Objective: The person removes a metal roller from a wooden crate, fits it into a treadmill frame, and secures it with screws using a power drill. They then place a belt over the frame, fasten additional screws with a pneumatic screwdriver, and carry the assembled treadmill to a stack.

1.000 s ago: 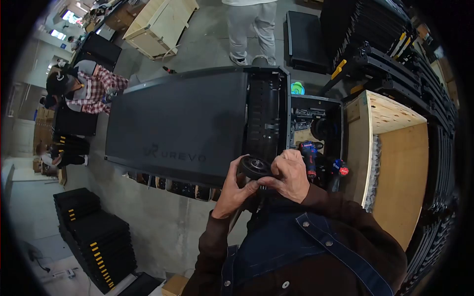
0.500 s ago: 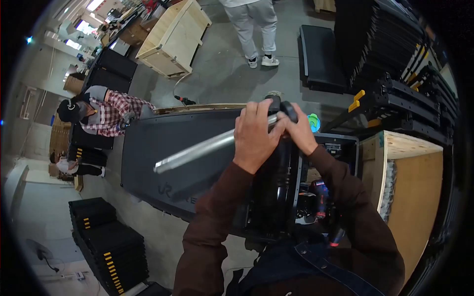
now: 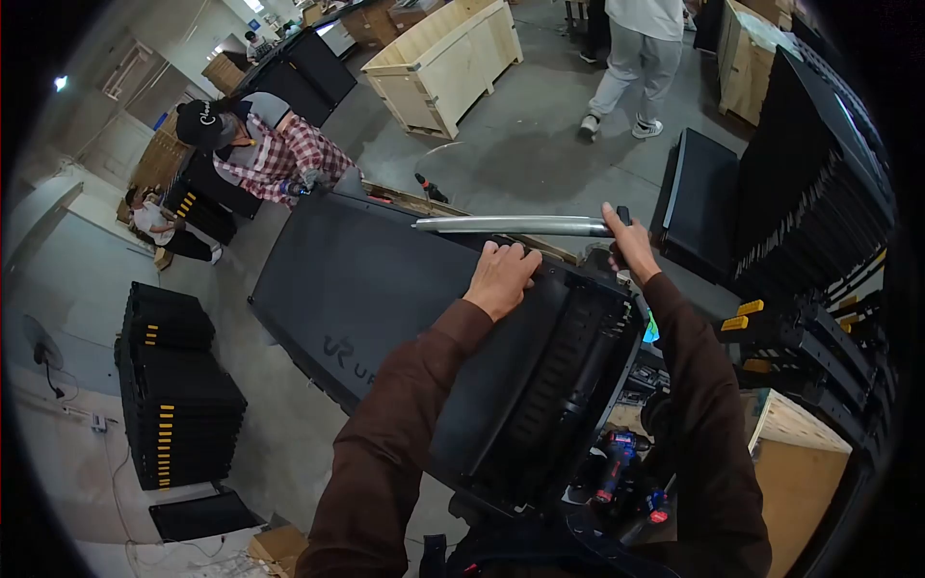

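A long silver metal roller [image 3: 515, 225] with a black end piece lies almost level above the far side of a black treadmill. My right hand [image 3: 631, 249] is closed around its right end. My left hand [image 3: 501, 281] is at the far edge of the wide black treadmill belt [image 3: 385, 289], fingers curled over that edge; the fingertips are hidden. The belt carries a printed logo. At the treadmill's right end the black frame [image 3: 568, 371] lies exposed, with parts inside.
A blue-and-red power drill [image 3: 617, 467] lies among tools near my right forearm. Opposite left, a person in a checked shirt [image 3: 279, 159] works at the treadmill's far end. Wooden crates [image 3: 443, 77], stacked black panels [image 3: 183, 405] and a walking person [image 3: 636, 67] are around.
My left hand has left the roller and gone to the belt's far edge. My right hand has carried the roller away and right, turning it nearly level. The view has swung.
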Available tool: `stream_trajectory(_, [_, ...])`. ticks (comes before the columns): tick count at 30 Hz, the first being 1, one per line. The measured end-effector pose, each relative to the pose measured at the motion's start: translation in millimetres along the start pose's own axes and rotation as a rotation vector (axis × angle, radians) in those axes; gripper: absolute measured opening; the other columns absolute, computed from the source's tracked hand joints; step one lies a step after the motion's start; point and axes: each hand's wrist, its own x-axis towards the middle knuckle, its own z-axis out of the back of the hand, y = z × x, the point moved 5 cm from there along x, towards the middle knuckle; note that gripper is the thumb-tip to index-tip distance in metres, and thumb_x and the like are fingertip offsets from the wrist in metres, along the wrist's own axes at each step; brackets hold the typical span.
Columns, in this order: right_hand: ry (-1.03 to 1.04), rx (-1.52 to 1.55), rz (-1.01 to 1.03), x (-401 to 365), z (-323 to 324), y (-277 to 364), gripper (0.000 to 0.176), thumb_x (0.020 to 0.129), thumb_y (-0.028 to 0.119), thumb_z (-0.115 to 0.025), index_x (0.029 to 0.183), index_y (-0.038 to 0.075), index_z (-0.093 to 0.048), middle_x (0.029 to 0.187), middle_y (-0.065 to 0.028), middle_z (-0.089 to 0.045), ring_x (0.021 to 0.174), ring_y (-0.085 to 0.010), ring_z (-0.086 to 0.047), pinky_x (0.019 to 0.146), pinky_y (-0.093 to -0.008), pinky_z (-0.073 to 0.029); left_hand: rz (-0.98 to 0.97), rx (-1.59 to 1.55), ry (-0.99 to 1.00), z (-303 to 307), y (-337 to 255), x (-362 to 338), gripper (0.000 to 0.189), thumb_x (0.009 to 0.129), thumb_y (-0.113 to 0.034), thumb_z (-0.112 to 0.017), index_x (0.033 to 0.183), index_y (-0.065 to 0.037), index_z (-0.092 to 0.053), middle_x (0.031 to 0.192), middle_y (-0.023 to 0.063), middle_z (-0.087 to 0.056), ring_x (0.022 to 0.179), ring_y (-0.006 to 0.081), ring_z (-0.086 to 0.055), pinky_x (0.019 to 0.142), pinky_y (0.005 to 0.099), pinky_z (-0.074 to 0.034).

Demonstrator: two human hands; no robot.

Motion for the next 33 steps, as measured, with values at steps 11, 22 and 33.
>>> stream_trajectory(11, [0.758, -0.755, 0.168, -18.6, -144.1, 81.4, 0.089, 0.085, 0.088, -0.038, 0.084, 0.002, -0.061, 0.06, -0.0023, -0.054, 0.044, -0.0102, -0.053, 0.037, -0.0258, -0.04, 0.386, -0.118, -0.716, 69.9, -26.3, -183.5, 0.026, 0.081, -0.015, -0.076, 0.105, -0.008, -0.069, 0.101, 0.0097, -0.065, 0.099, 0.0314, -0.062, 0.088, 0.0428, -0.045])
stream_trajectory(22, [0.748, -0.766, 0.209, -48.6, -137.5, 52.6, 0.094, 0.085, 0.088, -0.039, 0.137, 0.011, -0.057, 0.079, -0.0042, -0.065, 0.044, -0.0104, -0.054, 0.037, -0.0225, -0.041, 1.087, -1.245, -0.576, -82.7, -86.1, -416.5, 0.019, 0.097, -0.006, -0.066, 0.112, 0.004, -0.064, 0.097, 0.0049, -0.069, 0.086, 0.0112, -0.064, 0.079, 0.0251, -0.051])
stream_trajectory(33, [0.363, -0.407, 0.188, -47.8, -98.4, 29.0, 0.071, 0.083, 0.066, -0.07, 0.092, -0.004, -0.073, 0.072, -0.0079, -0.066, 0.066, -0.0158, -0.062, 0.062, -0.0309, -0.049, 1.14, -1.48, -0.415, -87.2, -83.0, -412.1, 0.016, 0.091, -0.006, -0.071, 0.101, 0.006, -0.066, 0.083, 0.0099, -0.071, 0.071, 0.0146, -0.067, 0.065, 0.0277, -0.055])
